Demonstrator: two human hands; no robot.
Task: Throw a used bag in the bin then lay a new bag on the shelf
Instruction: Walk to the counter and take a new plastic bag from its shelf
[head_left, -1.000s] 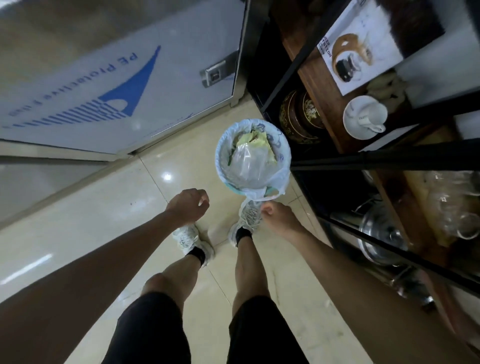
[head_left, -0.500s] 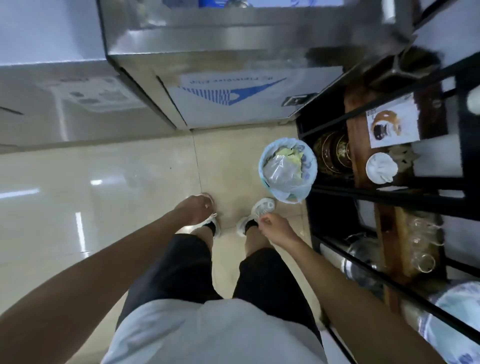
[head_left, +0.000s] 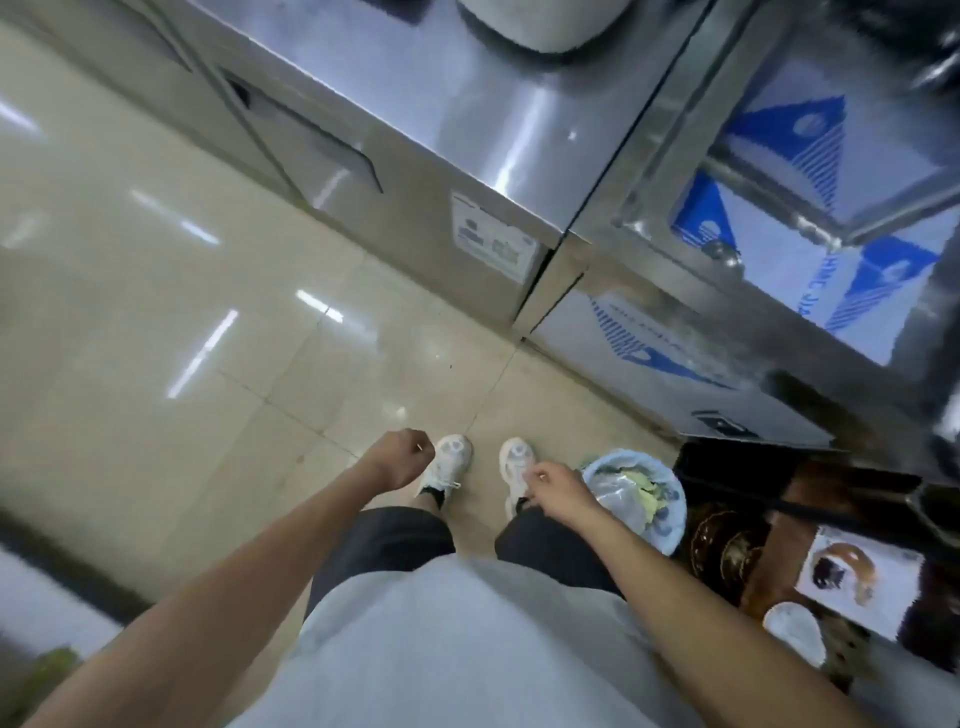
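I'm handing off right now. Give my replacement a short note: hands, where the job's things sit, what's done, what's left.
Left hand: loosely fisted, holding nothing visible.
Right hand: fingers curled, apparently empty, beside the bin.
Bin stands on the floor right of the feet, against the dark shelf unit; a clear used bag lies in it.
Done: used bag binned.
Left: get a new bag, none in view, and lay it on the shelf.

Glossy beige tiled floor (head_left: 208, 312); on it, steel cabinets (head_left: 467, 156), white shoes (head_left: 452, 462), a lined bin (head_left: 670, 525) of rubbish. Beside the bin, a dark shelf (head_left: 779, 561) bearing a white cup (head_left: 792, 631).
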